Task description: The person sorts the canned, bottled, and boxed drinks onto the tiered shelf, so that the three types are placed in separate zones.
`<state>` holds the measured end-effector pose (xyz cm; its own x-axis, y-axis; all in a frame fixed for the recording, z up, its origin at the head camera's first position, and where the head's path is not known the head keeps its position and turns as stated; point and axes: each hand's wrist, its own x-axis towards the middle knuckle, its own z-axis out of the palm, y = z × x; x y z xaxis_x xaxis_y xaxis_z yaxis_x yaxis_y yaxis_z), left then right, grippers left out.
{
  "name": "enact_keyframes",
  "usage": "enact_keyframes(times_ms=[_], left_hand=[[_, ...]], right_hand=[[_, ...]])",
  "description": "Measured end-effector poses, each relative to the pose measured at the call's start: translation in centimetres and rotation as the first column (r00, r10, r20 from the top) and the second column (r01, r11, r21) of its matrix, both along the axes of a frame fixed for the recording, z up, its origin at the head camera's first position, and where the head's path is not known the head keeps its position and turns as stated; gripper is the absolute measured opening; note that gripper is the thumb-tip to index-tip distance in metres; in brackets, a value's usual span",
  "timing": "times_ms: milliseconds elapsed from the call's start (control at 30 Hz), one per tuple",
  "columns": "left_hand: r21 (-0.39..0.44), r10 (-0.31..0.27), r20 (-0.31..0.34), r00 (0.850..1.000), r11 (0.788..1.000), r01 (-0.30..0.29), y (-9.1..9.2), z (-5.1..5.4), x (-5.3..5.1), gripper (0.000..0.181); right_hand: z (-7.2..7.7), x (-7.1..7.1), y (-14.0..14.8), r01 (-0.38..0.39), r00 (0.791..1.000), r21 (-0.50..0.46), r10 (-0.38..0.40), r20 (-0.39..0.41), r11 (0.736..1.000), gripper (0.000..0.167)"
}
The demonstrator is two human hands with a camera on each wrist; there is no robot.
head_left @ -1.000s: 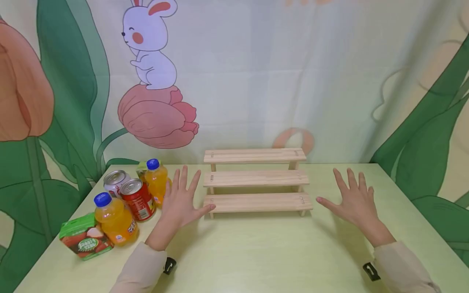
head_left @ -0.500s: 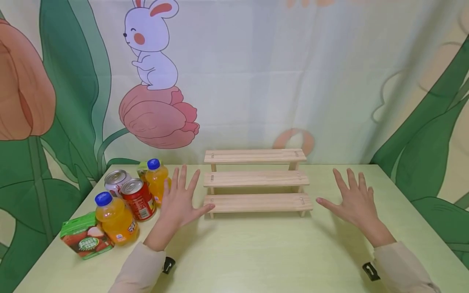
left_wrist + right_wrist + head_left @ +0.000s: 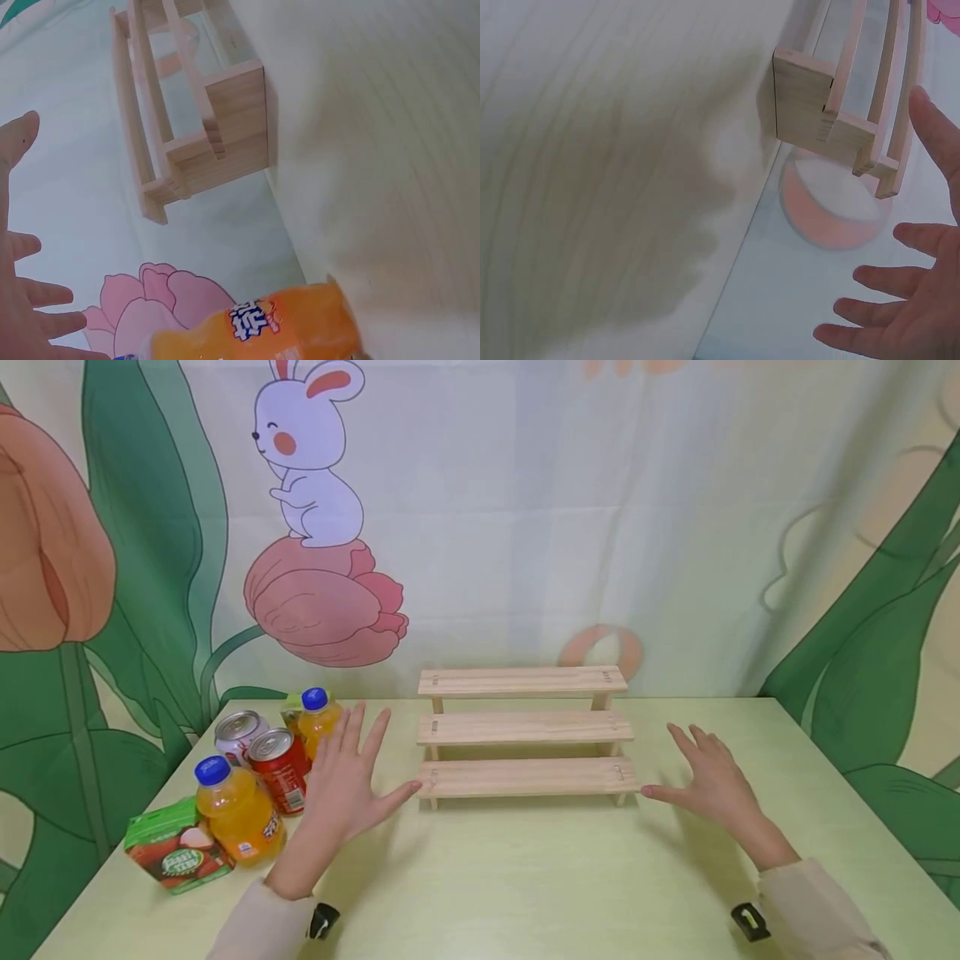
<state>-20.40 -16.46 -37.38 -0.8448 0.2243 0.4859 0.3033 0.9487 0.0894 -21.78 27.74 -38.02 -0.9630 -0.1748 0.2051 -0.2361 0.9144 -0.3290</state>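
My left hand (image 3: pixel 337 785) hovers over the table with its fingers spread and holds nothing. It is nearest to the drinks on the left and partly hides the rear orange drink bottle (image 3: pixel 317 720). My right hand (image 3: pixel 712 789), also spread and holding nothing, is in the air just right of a three-step wooden rack (image 3: pixel 525 777). In the left wrist view an orange drink bottle (image 3: pixel 262 330) shows below the rack (image 3: pixel 232 112). The right wrist view has the rack's side (image 3: pixel 802 97) beyond my thumb.
At the table's left stand a front orange drink bottle (image 3: pixel 238 818), a red can (image 3: pixel 279 768), a whitish can (image 3: pixel 238 733) and a green juice carton (image 3: pixel 178 847). Another green carton (image 3: pixel 291 706) is partly hidden behind. A printed curtain (image 3: pixel 510 527) hangs at the table's back edge.
My left hand has shifted left and slightly nearer me, covering more of the rear bottle and part of the red can. My right hand has moved slightly left and lower. The drinks and rack stay put.
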Motion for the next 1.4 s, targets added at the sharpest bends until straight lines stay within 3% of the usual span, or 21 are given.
enact_keyframes(times_ms=[200, 400, 600, 833, 1067, 1400], left_hand=[[0.034, -0.020, -0.127, 0.992, 0.999, 0.024, -1.0, 0.5, 1.0, 0.093], [0.093, -0.049, -0.200, 0.979, 0.993, 0.069, -1.8, 0.9, 2.1, 0.091], [0.139, -0.052, -0.245, 0.968, 0.986, 0.088, -2.4, 1.2, 3.2, 0.092], [0.216, -0.032, -0.220, 0.975, 0.973, 0.081, -3.4, 1.4, 4.6, 0.087], [0.308, 0.041, -0.123, 0.992, 0.951, -0.001, -4.0, 1.7, 6.0, 0.089], [0.389, 0.137, -0.070, 0.988, 0.916, -0.099, -5.3, 2.0, 7.5, 0.087]], right_hand=[[-0.7, -0.2, -0.5, -0.009, 0.999, -0.106, 0.014, 0.046, 0.994, 0.092], [-1.3, -0.6, -0.8, 0.000, 0.996, -0.181, 0.016, 0.086, 0.984, 0.084], [-1.5, -0.9, -1.2, 0.009, 0.982, -0.241, 0.037, 0.185, 0.971, 0.080], [-2.1, -1.5, -1.4, 0.003, 0.966, -0.313, 0.078, 0.245, 0.950, 0.077], [-2.7, -2.1, -1.9, 0.015, 0.949, -0.341, 0.094, 0.302, 0.940, 0.081], [-2.8, -2.5, -2.8, 0.008, 0.933, -0.384, 0.131, 0.334, 0.923, 0.083]])
